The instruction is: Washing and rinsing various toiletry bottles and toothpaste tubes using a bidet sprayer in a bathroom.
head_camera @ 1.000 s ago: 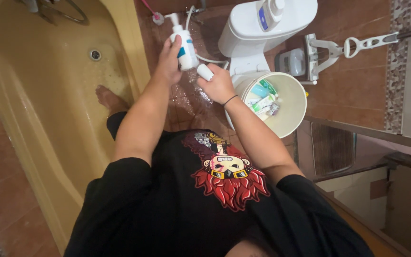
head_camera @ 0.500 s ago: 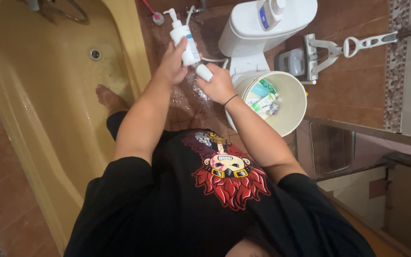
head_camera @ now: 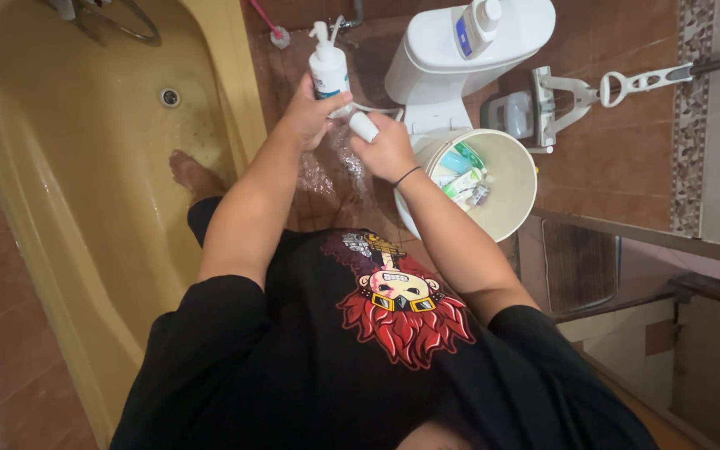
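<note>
My left hand (head_camera: pixel 308 112) grips a white pump bottle (head_camera: pixel 329 68) with a blue label, held upright over the wet tiled floor. My right hand (head_camera: pixel 387 152) is closed round a small white cylindrical container (head_camera: pixel 363 126), right beside the bottle's base. A black band sits on my right wrist. Both hands are close together, just left of a white bucket (head_camera: pixel 517 197).
The bucket holds tubes and small packets (head_camera: pixel 463 175). A white toilet (head_camera: pixel 453 50) with another pump bottle (head_camera: pixel 476 23) on its tank stands behind. A yellow bathtub (head_camera: pixel 85 167) lies at left with my bare foot (head_camera: pixel 192 173) in it. A white mop-like tool (head_camera: pixel 602 85) lies at right.
My left hand has turned the pump bottle from tilted to upright and shifted it slightly up and right. My right hand stays almost in place with its container.
</note>
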